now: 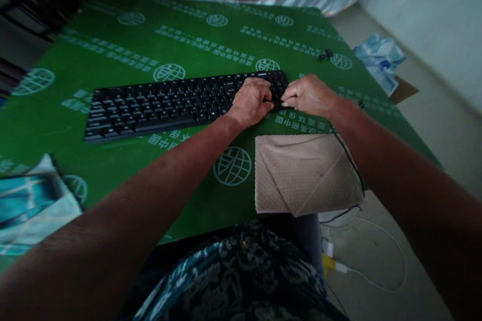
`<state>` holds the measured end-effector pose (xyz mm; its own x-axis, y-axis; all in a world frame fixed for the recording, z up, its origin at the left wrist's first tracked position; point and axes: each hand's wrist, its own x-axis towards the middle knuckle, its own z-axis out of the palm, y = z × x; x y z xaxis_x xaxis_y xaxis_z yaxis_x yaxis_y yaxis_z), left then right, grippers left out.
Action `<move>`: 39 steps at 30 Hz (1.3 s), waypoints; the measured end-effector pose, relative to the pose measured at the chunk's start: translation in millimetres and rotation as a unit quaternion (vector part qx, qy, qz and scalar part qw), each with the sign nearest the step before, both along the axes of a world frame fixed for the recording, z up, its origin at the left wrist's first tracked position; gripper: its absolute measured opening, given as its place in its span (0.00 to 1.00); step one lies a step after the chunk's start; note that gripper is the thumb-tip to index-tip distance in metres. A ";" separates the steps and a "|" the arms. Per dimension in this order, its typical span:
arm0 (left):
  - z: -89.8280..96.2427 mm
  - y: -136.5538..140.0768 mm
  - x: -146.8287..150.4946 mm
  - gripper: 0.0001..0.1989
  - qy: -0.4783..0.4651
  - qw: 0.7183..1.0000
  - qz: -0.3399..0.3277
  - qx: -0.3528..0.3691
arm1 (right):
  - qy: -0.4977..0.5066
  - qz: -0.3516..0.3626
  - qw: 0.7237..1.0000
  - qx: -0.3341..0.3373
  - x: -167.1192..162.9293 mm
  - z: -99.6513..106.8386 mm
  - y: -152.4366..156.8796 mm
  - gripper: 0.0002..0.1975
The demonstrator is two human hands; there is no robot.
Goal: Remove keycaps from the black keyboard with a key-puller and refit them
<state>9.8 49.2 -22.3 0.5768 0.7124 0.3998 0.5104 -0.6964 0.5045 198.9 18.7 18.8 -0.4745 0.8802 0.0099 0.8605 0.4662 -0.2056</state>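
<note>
A black keyboard [161,105] lies at a slant on the green table, its keys facing up. My left hand [251,100] rests over the keyboard's right part, fingers curled and closed against it near the front edge. Just right of it, my right hand [311,94] is closed in a pinch at the keyboard's front right corner. Whatever sits between those fingertips is too small or hidden to make out. Nearer to me, below the right hand, a folded beige cloth [305,175] lies at the table's front edge.
The green table [196,160] carries white printed writing and globe marks. A dark thin cord [350,160] runs beside the beige cloth. A patterned cloth [33,205] lies at left, a small black object [326,54] at far right. A white cable [401,266] loops on the floor.
</note>
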 end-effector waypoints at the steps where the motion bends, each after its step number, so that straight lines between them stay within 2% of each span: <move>1: -0.2 0.0 0.0 0.01 -0.003 1.000 0.001 -0.001 | -0.010 0.008 1.000 0.005 -0.8 0.4 -0.4 0.10; 6: 0.9 -2.2 0.6 0.01 -0.016 1.000 0.017 -0.012 | -0.105 0.017 0.994 0.035 -9.4 4.6 -10.4 0.13; 10: 2.0 -7.4 0.7 0.05 -0.016 1.000 0.020 0.000 | -0.177 0.016 0.982 0.067 -18.8 8.1 -24.2 0.15; 17: -0.3 -18.5 -4.6 0.12 0.045 0.995 -0.012 0.087 | -0.207 0.006 0.974 0.095 -29.1 6.1 -33.8 0.17; 25: -1.8 -24.2 -12.2 0.08 0.069 0.993 -0.036 0.085 | -0.256 0.021 0.958 0.123 -36.8 -0.4 -40.6 0.15; 32: -4.0 -26.0 -15.2 0.10 0.050 0.993 -0.028 0.103 | -0.211 -0.008 0.970 0.123 -35.8 2.1 -42.2 0.10; 36: -0.1 -30.8 -19.6 0.16 0.043 0.991 -0.013 0.123 | -0.139 -0.078 0.978 0.131 -28.4 -0.7 -48.8 0.08; 39: 3.7 -36.1 -24.2 0.17 0.052 0.990 0.001 0.128 | -0.071 -0.127 0.973 0.177 -27.5 -11.8 -56.3 0.10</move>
<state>-14.4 13.1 -18.6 0.6234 0.5966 0.5055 0.5517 -0.7937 0.2564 171.4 -37.6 7.0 -0.2599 0.9230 0.2837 0.9654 0.2542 0.0574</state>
